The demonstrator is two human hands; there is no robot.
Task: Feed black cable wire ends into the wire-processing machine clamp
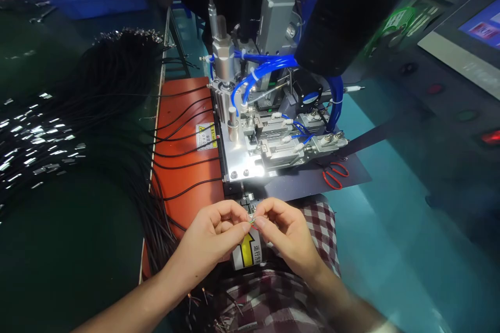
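My left hand (222, 229) and my right hand (287, 231) meet at the fingertips in front of the machine. Both are pinched on thin coloured wire ends (252, 221), with green, white and red strands showing between them. The cable behind these strands is hidden by my fingers. Just beyond my fingertips is a small dark metal fixture (247, 200) at the machine's near end. Below my hands lies a white label with a yellow arrow (247, 252).
The metal machine (269, 135) with blue air tubes stands ahead. Several black cables cross the orange board (187, 166) into its left side. Large cable bundles (117, 73) lie left. Red-handled scissors (335, 174) rest on the dark plate at right. A screen (484, 31) is far right.
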